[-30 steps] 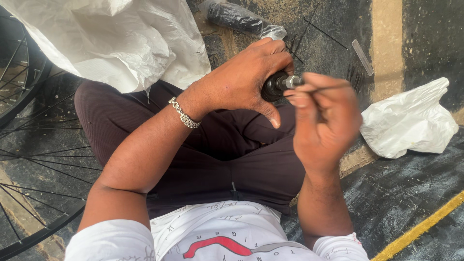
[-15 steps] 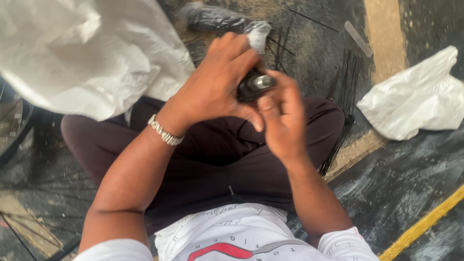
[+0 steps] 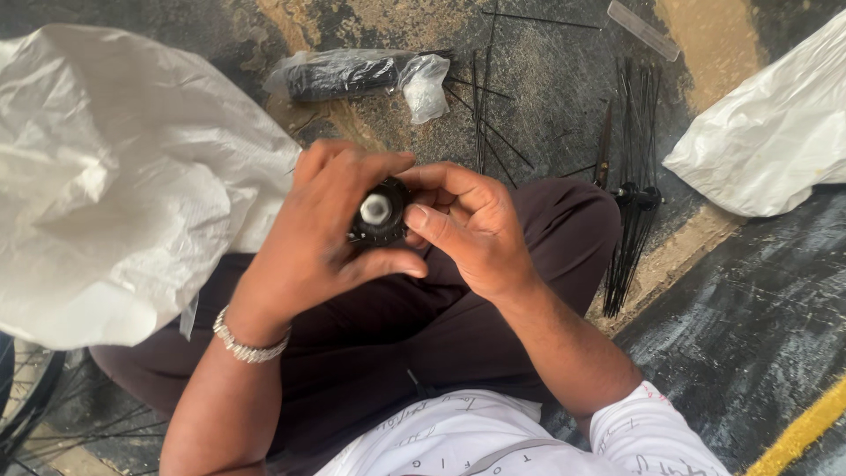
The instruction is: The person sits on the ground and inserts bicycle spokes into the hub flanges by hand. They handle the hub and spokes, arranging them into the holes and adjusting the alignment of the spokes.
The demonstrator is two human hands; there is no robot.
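A small black wheel hub (image 3: 379, 213) with a silver nut at its centre is held in front of me, above my lap. My left hand (image 3: 322, 234) wraps around it from the left, fingers over the top and thumb under it; a metal bracelet sits on that wrist. My right hand (image 3: 467, 225) pinches the hub's right side with thumb and fingers. I am sitting on the ground in dark trousers (image 3: 370, 344) and a white shirt.
A big white woven sack (image 3: 115, 194) lies at my left. A second white sack (image 3: 767, 141) lies at the right. Loose black spokes (image 3: 634, 211) lie on the dark ground beyond my knee. A plastic-wrapped black part (image 3: 352, 75) lies ahead. A wheel rim (image 3: 26, 397) shows at bottom left.
Both hands have moved left and lower in the view with the hub still held. The hub has turned so its nut end faces me. The view has tilted, showing less of the wheel at left.
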